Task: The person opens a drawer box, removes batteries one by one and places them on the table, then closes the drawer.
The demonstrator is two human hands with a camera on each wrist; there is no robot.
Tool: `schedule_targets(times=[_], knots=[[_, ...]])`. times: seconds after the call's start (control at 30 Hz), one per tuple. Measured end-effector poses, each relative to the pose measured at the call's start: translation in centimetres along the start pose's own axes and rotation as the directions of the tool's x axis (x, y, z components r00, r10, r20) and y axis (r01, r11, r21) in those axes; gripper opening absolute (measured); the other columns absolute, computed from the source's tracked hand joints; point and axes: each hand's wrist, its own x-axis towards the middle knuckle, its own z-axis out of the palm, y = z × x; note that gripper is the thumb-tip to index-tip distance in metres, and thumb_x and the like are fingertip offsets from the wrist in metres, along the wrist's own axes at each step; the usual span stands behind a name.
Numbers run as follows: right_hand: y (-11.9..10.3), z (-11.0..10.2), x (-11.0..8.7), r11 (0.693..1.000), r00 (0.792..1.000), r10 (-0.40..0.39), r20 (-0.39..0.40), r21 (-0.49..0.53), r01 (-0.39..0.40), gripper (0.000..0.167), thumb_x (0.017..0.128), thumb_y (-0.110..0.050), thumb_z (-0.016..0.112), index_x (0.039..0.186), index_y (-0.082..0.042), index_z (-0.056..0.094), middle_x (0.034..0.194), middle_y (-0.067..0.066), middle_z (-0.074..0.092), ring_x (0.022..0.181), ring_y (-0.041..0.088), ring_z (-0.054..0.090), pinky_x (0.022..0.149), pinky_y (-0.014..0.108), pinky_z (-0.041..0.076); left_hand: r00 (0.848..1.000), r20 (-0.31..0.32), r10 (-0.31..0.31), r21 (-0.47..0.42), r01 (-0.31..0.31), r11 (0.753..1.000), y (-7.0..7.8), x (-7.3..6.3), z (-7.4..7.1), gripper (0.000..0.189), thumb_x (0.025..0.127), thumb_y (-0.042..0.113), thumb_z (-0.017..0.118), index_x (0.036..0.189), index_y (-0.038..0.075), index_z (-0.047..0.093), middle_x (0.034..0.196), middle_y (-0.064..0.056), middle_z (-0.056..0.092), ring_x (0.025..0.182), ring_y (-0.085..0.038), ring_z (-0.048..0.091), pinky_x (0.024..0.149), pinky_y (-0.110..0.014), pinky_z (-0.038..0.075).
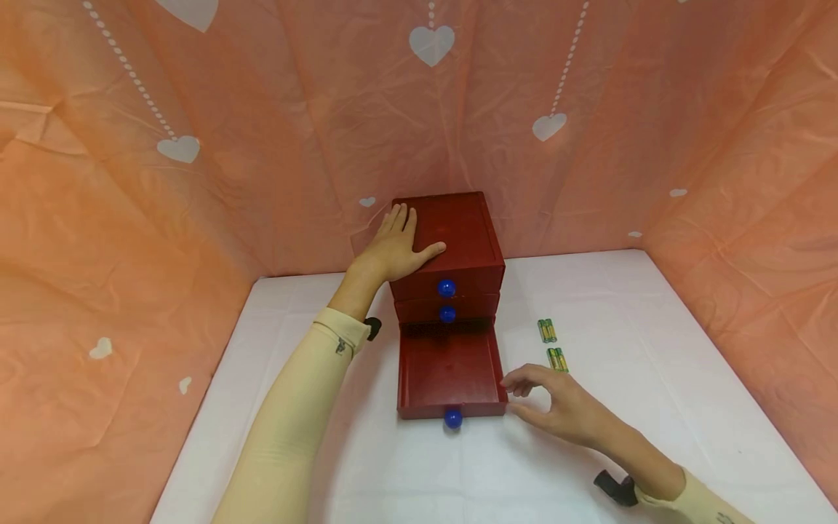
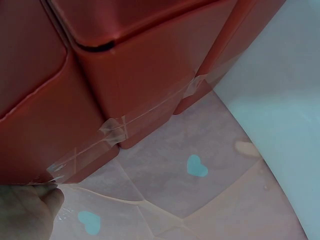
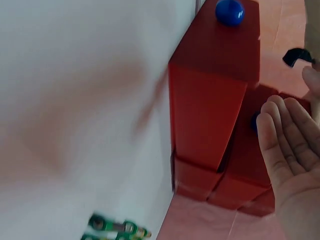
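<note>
A dark red drawer cabinet (image 1: 461,225) with blue knobs stands at the back of the table. Its bottom drawer (image 1: 425,411) is pulled out, and nothing lies inside. My left hand (image 1: 396,251) rests with spread fingers on the left part of the cabinet top. In the left wrist view, part of that hand (image 2: 25,212) shows at the cabinet's edge. My right hand (image 1: 566,407) is beside the drawer's front right corner, fingers loosely bent. The right wrist view shows its palm (image 3: 295,175) with nothing held; whether the fingertips touch the drawer I cannot tell.
Several green and yellow batteries lie in two pairs (image 1: 547,330) to the right of the cabinet, the nearer pair (image 1: 558,359) just beyond the right hand. A white cloth (image 1: 281,378) covers the table. Orange curtains (image 1: 314,145) with white hearts enclose the back and sides.
</note>
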Motion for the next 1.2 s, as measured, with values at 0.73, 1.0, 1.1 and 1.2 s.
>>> schedule_targets(times=[0.73, 1.0, 1.1, 1.2], knots=[[-1.5, 3.8, -0.7, 0.963, 0.981, 0.057, 0.185, 0.249, -0.103, 0.029, 0.102, -0.027, 0.078, 0.124, -0.008, 0.076, 0.119, 0.007, 0.079, 0.102, 0.014, 0.073, 0.097, 0.030, 0.061, 1.000, 0.001, 0.001, -0.010, -0.001, 1.000, 0.0, -0.1, -0.1, 0.105, 0.105, 0.075, 0.039, 0.172, 0.003, 0.001, 0.180, -0.015, -0.010, 0.166, -0.027, -0.016, 0.134, -0.041, -0.007], [-1.6, 5.4, -1.1, 0.911, 0.957, 0.158, 0.243, 0.339, -0.237, 0.032, 0.100, -0.023, 0.080, 0.124, -0.002, 0.076, 0.121, 0.012, 0.078, 0.103, 0.011, 0.075, 0.094, 0.031, 0.062, 1.000, 0.003, 0.003, -0.005, -0.003, 1.000, -0.1, 0.0, 0.0, 0.106, 0.105, 0.076, 0.038, 0.172, 0.003, 0.000, 0.180, -0.015, -0.011, 0.166, -0.027, -0.016, 0.134, -0.041, -0.008], [-1.6, 5.8, -1.1, 0.892, 0.947, 0.195, 0.254, 0.355, -0.279, 0.035, 0.099, -0.022, 0.080, 0.125, 0.000, 0.075, 0.122, 0.013, 0.077, 0.103, 0.008, 0.074, 0.094, 0.028, 0.062, 1.000, 0.003, 0.005, -0.003, -0.005, 1.000, 0.0, 0.0, -0.1, 0.105, 0.105, 0.075, 0.038, 0.172, 0.003, 0.000, 0.180, -0.015, -0.010, 0.166, -0.027, -0.016, 0.134, -0.041, -0.008], [-1.5, 6.1, -1.0, 0.876, 0.945, 0.205, 0.256, 0.383, -0.294, 0.038, 0.100, -0.020, 0.080, 0.128, 0.004, 0.073, 0.122, 0.016, 0.077, 0.103, 0.009, 0.075, 0.093, 0.025, 0.061, 1.000, 0.004, 0.003, -0.004, -0.003, 1.000, 0.0, 0.0, 0.0, 0.105, 0.105, 0.075, 0.038, 0.172, 0.003, 0.000, 0.180, -0.015, -0.011, 0.166, -0.027, -0.017, 0.133, -0.040, -0.008]])
